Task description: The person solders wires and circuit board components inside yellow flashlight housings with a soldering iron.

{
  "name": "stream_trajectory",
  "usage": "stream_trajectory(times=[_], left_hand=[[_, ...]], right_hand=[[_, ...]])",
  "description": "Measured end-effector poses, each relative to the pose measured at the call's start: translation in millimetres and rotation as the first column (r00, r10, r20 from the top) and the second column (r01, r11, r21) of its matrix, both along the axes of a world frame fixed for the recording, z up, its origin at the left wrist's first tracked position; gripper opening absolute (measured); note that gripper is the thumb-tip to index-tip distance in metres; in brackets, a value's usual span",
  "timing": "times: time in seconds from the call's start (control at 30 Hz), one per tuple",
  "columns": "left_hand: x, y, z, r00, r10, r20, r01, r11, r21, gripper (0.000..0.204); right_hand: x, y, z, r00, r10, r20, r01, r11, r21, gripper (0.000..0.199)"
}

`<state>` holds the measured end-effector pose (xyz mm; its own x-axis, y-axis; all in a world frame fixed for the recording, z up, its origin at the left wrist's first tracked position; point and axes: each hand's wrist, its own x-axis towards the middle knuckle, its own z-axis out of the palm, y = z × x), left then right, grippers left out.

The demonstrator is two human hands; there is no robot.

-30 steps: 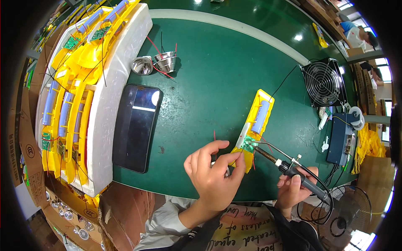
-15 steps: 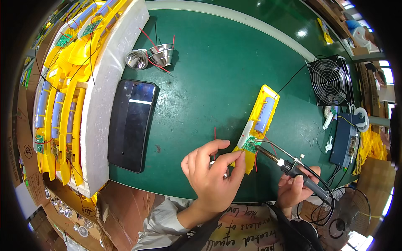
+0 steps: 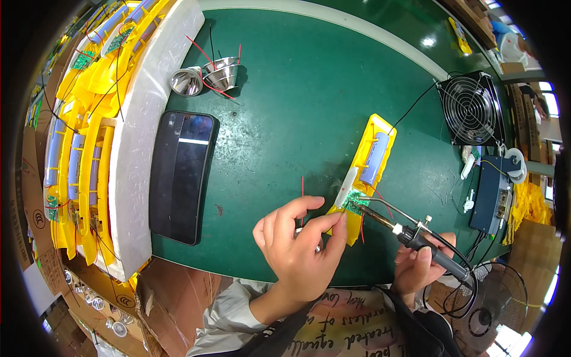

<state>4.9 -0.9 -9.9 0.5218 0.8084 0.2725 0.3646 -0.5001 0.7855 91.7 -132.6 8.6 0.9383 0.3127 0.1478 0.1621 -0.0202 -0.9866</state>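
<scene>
A long yellow plastic housing (image 3: 367, 169) lies slanted on the green table (image 3: 297, 89), holding a pale blue cylindrical cell in its upper half and a small green circuit board (image 3: 355, 205) near its lower end, with thin red wires trailing off. The left hand (image 3: 300, 250) pinches its thumb and forefinger together beside the board, while the right hand (image 3: 419, 268) is curled around a black soldering iron (image 3: 410, 235) whose tip touches the board. A dark phone (image 3: 181, 175) lies well to the left, and a black fan (image 3: 473, 110) stands to the right.
</scene>
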Motion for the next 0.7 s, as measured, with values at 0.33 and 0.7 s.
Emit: stream_trajectory(times=[0.33,0.7], left_hand=[[0.7,0.2,0.0,1.0,-0.008,-0.009,0.008,1.0,-0.01,0.016],[0.3,-0.7,0.2,1.0,0.004,-0.009,-0.004,1.0,-0.008,0.015]], right_hand=[[-0.1,-0.6,3.1,0.999,0.011,0.034,-0.008,0.998,-0.067,0.039],[-0.6,-2.9,4.7,0.998,0.026,0.052,-0.022,0.996,-0.081,0.038]])
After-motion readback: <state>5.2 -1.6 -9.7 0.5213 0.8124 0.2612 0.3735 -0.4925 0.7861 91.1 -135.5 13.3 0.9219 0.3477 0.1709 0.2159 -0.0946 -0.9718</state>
